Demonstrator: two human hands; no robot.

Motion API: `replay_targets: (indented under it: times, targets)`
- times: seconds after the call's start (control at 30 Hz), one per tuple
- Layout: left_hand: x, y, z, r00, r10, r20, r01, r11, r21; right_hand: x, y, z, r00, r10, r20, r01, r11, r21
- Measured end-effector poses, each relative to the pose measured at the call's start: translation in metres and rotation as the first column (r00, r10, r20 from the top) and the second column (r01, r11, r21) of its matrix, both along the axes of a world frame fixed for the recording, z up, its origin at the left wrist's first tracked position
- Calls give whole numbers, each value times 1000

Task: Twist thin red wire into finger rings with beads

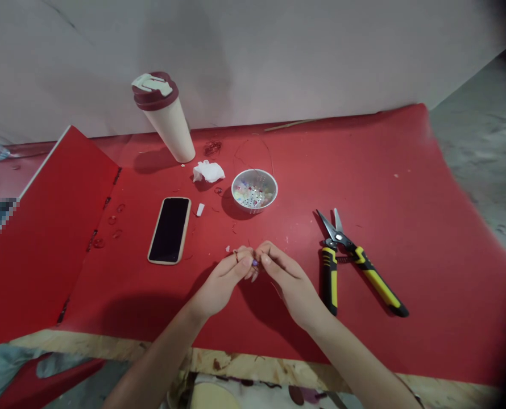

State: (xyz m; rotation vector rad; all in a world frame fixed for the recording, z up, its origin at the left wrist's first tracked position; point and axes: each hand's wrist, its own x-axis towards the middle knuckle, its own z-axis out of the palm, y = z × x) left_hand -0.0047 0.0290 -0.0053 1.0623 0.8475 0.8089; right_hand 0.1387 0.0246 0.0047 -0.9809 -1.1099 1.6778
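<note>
My left hand (225,281) is closed in a pinch on a small purple bead (254,263) over the red tabletop (342,165). Fingertips of my right hand (289,278) press together right beside the bead; whatever they grip is too small to make out. A thin reddish loop shows at a finger of my left hand. Beyond both hands stands a small white perforated bowl (268,205) with pale, multicoloured beads (253,194) inside. To the right of my hands, yellow-and-black snips (339,237) lie with their blades apart.
A phone (170,230) lies to the left, with an upright tumbler (168,116) behind it. Crumpled tissue (209,171) and a tangle of red wire (212,148) are near the tumbler. Thin wire rings (116,233) lie by the raised red panel (44,238) at far left.
</note>
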Motion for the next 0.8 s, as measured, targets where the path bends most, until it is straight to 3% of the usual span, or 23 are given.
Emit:
replay_targets:
  times: [0.23, 0.57, 0.8]
  targets:
    - [0, 0, 1, 999, 4, -44, -4, 1000, 18, -2, -3, -1, 990, -53, 134, 40, 994, 98]
    - [-2, 4, 4, 999, 37, 27, -38, 999, 37, 8, 3, 0, 997, -2, -83, 6, 999, 44]
    - [-5, 3, 5, 993, 70, 100, -75, 996, 45, 10, 5, 1, 1000, -30, 9, 30, 999, 20]
